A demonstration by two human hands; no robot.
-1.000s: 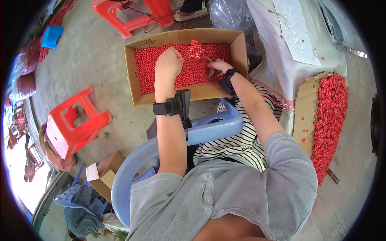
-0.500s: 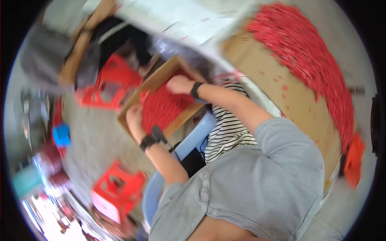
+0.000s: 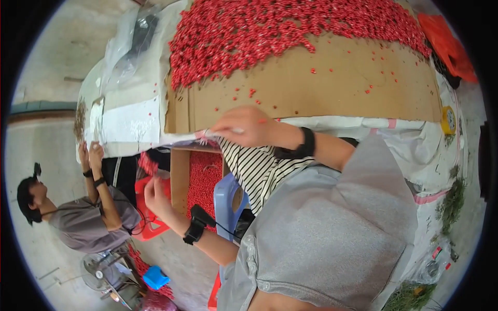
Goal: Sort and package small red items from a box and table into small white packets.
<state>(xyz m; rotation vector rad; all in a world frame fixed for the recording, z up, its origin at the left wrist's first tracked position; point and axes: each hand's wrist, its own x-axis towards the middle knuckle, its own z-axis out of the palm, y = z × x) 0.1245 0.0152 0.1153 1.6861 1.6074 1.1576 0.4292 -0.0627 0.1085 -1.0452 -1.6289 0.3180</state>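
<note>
My left hand (image 3: 158, 198) is raised beside the cardboard box (image 3: 180, 179), with its fingers closed on a small bunch of red berry-like pieces (image 3: 148, 164). The box stands low between the table and my seat and holds a heap of the same small red pieces (image 3: 203, 181). My right hand (image 3: 246, 126) is over the front edge of the table, above my striped clothing. Its thumb and fingers press together; what they hold, if anything, is too small to make out.
Many red pieces (image 3: 290, 26) spread over a cardboard sheet (image 3: 332, 98) on the table. A co-worker (image 3: 88, 220) sits at left, both hands raised at the table's edge. A yellow tape roll (image 3: 448, 120) and red plastic bag (image 3: 448, 46) lie right. Blue chair (image 3: 223, 199) beside me.
My view has turned toward the table. Both hands have come out of the box: the left now holds a red bunch beside it, the right is at the table edge.
</note>
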